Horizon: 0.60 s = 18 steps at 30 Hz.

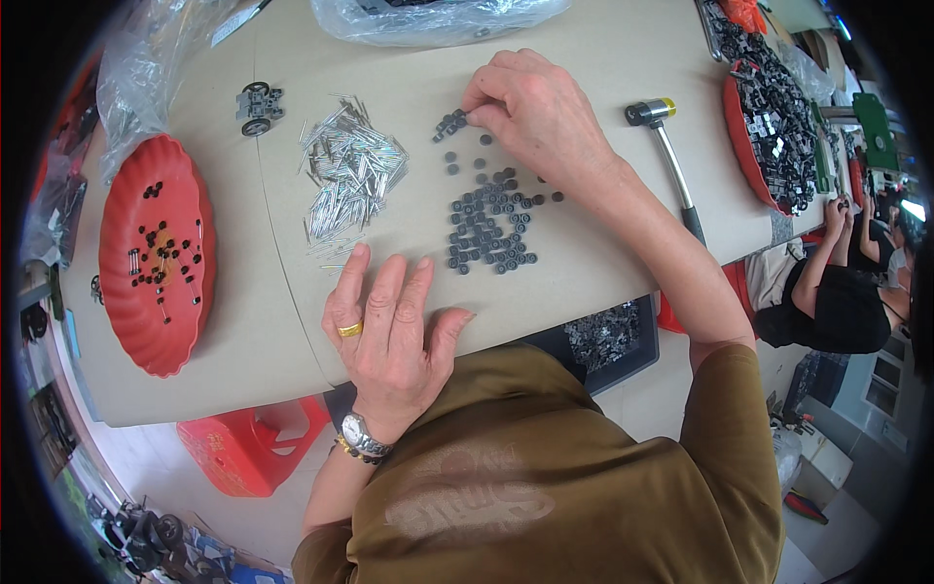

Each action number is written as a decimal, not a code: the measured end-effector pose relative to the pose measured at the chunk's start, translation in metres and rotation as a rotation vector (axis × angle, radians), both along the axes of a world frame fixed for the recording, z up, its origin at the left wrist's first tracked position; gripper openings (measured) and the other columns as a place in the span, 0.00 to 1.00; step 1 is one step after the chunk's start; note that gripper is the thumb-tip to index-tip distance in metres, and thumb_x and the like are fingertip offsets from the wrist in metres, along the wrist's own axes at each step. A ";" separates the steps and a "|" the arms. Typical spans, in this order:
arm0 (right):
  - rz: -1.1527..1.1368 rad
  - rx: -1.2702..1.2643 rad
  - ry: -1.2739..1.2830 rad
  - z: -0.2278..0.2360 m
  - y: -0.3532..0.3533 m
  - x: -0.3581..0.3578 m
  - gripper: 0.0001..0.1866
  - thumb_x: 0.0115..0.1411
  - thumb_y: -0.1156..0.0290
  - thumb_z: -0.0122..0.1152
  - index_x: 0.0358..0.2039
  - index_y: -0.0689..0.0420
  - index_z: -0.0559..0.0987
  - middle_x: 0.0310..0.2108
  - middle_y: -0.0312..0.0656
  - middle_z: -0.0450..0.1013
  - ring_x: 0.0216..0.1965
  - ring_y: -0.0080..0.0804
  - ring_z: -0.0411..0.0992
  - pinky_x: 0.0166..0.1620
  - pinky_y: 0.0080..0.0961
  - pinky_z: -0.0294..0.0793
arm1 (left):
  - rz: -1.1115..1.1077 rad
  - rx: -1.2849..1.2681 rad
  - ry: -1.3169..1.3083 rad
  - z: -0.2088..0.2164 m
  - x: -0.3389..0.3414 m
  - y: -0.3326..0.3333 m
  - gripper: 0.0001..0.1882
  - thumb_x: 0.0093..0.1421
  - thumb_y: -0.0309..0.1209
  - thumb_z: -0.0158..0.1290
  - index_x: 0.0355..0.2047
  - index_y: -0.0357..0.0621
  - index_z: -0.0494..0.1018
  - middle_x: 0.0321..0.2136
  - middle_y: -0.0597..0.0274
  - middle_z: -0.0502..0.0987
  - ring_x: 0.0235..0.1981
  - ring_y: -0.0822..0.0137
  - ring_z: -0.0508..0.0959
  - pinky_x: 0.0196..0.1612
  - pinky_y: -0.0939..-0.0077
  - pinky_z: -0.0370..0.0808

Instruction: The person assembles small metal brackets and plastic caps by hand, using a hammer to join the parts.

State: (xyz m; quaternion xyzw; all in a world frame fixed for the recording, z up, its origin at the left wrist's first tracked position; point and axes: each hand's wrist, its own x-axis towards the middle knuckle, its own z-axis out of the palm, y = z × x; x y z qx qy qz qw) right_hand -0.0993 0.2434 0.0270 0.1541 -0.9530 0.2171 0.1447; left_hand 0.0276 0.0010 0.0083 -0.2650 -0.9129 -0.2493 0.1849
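Observation:
My right hand (535,109) reaches over the far middle of the table, thumb and fingers pinched together at a small cluster of black toy wheels (449,126). How many wheels lie within the fingertips is hidden. Below it, a larger group of small black wheels (491,229) is spread on the tabletop, most lying flat, with a few loose ones around. My left hand (389,336) rests at the near table edge, fingers spread and holding nothing. Just beyond its fingertips lies a heap of thin silver metal pins (352,170).
At left, a red scalloped tray (117,282) holds wheels on axles. Beyond it lies a grey toy chassis (259,107). On the right are a hammer (669,161) and a red tray (736,117) heaped with dark parts. A plastic bag (438,24) lies at the far edge; people sit beyond the right side.

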 end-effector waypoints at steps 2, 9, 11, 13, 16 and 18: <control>0.026 -0.013 0.014 0.001 0.003 0.001 0.02 0.56 0.75 0.66 0.30 0.57 0.84 0.31 0.40 0.78 0.41 0.41 0.76 0.44 0.41 0.79 | 0.002 -0.003 -0.001 0.001 0.000 -0.001 0.27 0.57 0.44 0.68 0.52 0.42 0.81 0.53 0.56 0.79 0.62 0.46 0.73 0.59 0.56 0.62; 0.000 -0.113 -0.086 0.011 0.014 0.001 0.03 0.55 0.75 0.68 0.29 0.58 0.86 0.29 0.41 0.80 0.38 0.41 0.78 0.44 0.39 0.79 | -0.009 0.013 0.001 0.000 -0.001 -0.001 0.26 0.57 0.43 0.68 0.52 0.41 0.81 0.52 0.56 0.79 0.62 0.46 0.73 0.59 0.56 0.62; -0.040 -0.177 -0.148 0.012 0.017 0.000 0.05 0.56 0.79 0.69 0.34 0.60 0.85 0.32 0.41 0.79 0.33 0.36 0.76 0.40 0.32 0.76 | -0.010 0.014 -0.002 0.000 -0.001 -0.001 0.26 0.57 0.42 0.68 0.52 0.41 0.81 0.52 0.56 0.79 0.62 0.46 0.73 0.59 0.56 0.62; -0.036 -0.156 -0.140 0.014 0.018 -0.001 0.04 0.57 0.79 0.69 0.34 0.61 0.85 0.32 0.41 0.79 0.33 0.36 0.77 0.40 0.32 0.76 | -0.010 0.011 -0.001 0.001 -0.001 0.000 0.26 0.56 0.42 0.68 0.51 0.41 0.81 0.52 0.56 0.79 0.62 0.46 0.73 0.59 0.56 0.62; -0.037 -0.126 -0.123 0.017 0.017 -0.002 0.05 0.57 0.78 0.68 0.35 0.60 0.85 0.32 0.41 0.79 0.33 0.36 0.77 0.40 0.32 0.77 | -0.006 0.013 -0.006 0.000 0.000 -0.002 0.26 0.55 0.41 0.69 0.51 0.41 0.81 0.52 0.56 0.79 0.62 0.46 0.73 0.59 0.56 0.62; -0.042 -0.118 -0.112 0.017 0.015 -0.002 0.05 0.56 0.79 0.68 0.34 0.60 0.85 0.32 0.41 0.79 0.34 0.37 0.76 0.41 0.32 0.77 | -0.005 0.011 -0.006 0.001 0.001 -0.001 0.26 0.55 0.41 0.69 0.51 0.41 0.81 0.52 0.56 0.79 0.63 0.46 0.73 0.59 0.56 0.62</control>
